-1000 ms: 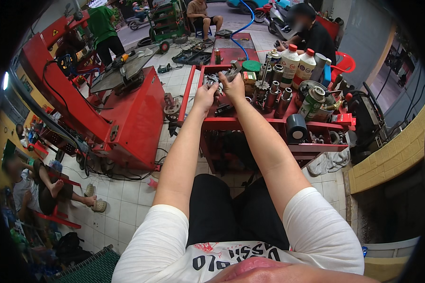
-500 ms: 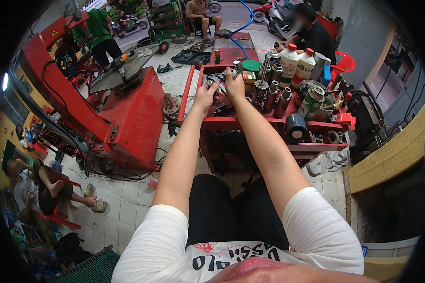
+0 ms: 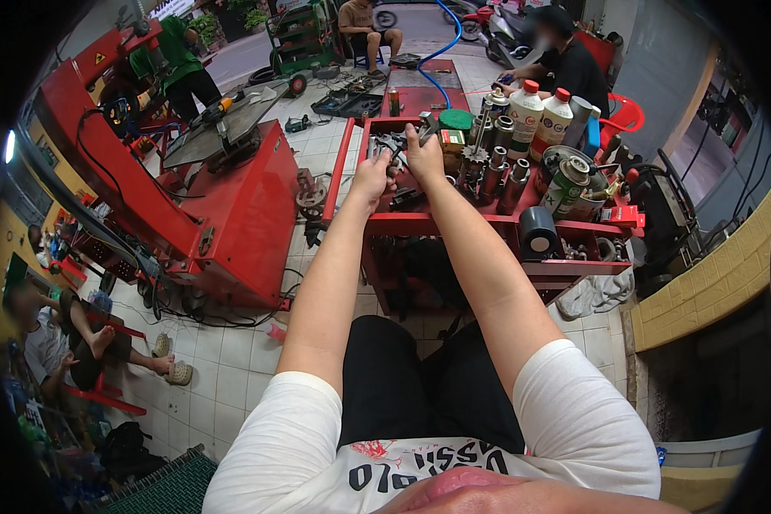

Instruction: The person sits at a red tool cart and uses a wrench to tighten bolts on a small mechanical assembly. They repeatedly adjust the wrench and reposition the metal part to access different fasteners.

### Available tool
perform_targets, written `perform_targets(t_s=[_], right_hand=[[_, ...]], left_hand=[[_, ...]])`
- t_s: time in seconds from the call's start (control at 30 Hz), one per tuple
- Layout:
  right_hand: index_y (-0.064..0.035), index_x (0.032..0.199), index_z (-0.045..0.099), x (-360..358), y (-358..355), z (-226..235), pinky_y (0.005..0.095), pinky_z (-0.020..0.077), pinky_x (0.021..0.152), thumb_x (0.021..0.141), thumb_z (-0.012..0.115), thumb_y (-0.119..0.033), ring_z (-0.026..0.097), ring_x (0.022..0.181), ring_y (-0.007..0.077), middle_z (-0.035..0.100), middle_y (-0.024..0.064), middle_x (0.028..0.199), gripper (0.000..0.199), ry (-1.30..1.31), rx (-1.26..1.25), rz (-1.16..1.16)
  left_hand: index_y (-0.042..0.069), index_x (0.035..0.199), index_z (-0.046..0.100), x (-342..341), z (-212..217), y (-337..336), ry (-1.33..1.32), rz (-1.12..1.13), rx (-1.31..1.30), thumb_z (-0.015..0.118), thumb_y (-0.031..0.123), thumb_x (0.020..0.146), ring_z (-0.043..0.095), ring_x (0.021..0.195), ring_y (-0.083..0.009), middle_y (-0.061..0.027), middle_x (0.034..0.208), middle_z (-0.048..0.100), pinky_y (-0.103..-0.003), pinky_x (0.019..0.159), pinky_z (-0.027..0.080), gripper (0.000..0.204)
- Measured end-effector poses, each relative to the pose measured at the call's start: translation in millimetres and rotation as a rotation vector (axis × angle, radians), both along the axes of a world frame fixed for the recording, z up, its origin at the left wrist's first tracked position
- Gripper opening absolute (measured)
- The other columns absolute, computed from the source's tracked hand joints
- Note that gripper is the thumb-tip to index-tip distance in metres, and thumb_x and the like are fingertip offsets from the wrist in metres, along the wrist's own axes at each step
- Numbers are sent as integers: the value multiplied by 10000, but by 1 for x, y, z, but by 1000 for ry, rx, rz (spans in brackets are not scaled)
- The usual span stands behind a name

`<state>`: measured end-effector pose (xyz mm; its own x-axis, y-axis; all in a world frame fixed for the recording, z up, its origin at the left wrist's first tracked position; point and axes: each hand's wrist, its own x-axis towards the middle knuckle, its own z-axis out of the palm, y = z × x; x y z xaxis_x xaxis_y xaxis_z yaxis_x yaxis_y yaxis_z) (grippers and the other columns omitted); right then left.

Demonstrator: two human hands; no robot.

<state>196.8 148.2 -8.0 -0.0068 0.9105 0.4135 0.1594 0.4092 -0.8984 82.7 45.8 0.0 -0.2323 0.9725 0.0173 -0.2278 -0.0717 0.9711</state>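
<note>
Both my arms reach over a red tool cart point(image 3: 488, 224). My left hand point(image 3: 371, 182) is closed around a slim metal hand tool point(image 3: 377, 155), whose kind I cannot make out. Close beside it on the right, my right hand point(image 3: 425, 161) grips a metal tool with a broad, wrench-like head point(image 3: 427, 126) standing out above the fingers, the thumb pressed along it. Loose metal tools point(image 3: 391, 140) lie in the cart's tray beneath and beyond my hands. My fingers hide most of both handles.
Right of my hands stand metal sockets point(image 3: 493, 174), white red-capped bottles point(image 3: 525, 107) and a spray can point(image 3: 565, 187). A red machine point(image 3: 240, 223) is on the left. A person in black point(image 3: 570, 73) works beyond the cart; another person point(image 3: 47, 343) sits at far left.
The wrench-like head now shows more above my right hand. My left fingers have shifted and curled around their tool. Both forearms stay almost in place.
</note>
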Motion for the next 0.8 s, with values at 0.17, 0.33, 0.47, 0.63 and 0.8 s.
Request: perform_targets(t_s=[0.17,0.33,0.47,0.63,0.8], right_hand=[[61,1091,570,-1,-2,2,485,504,922,871,598,-763,678,1032,455,693,298,1027,854,-37,-28,17],[71,1082,571,4,-5,6,479,495,933,882,584,-764,671,1044,453,686,306,1039,859,5,-26,-7],[85,1062,574,-1,-9,7,468,484,953,899,563,-769,663,1049,437,677,314,1043,870,9,-24,1],[73,1114,554,2,0,2,493,496,933,870,576,-787,668,1052,471,683,315,1059,894,-2,-16,-2],[90,1046,575,1,-4,2,466,493,933,902,554,-768,671,1014,436,680,308,1002,870,-1,-2,-12]], left_hand=[[77,950,629,1,4,-6,14,0,-86,470,434,1093,494,546,-92,1,754,621,-267,538,456,416],[101,964,621,14,17,-13,98,57,-74,568,421,1059,515,580,-72,19,750,626,-267,557,450,338],[77,932,632,7,6,-5,178,117,29,628,344,1037,532,575,-74,-2,743,649,-242,523,431,287],[62,904,636,8,5,-3,218,94,41,578,387,1060,565,579,-94,-22,724,661,-254,551,454,364],[51,852,642,12,9,-8,235,102,8,503,443,1084,586,568,-118,-39,697,665,-271,566,471,476]])
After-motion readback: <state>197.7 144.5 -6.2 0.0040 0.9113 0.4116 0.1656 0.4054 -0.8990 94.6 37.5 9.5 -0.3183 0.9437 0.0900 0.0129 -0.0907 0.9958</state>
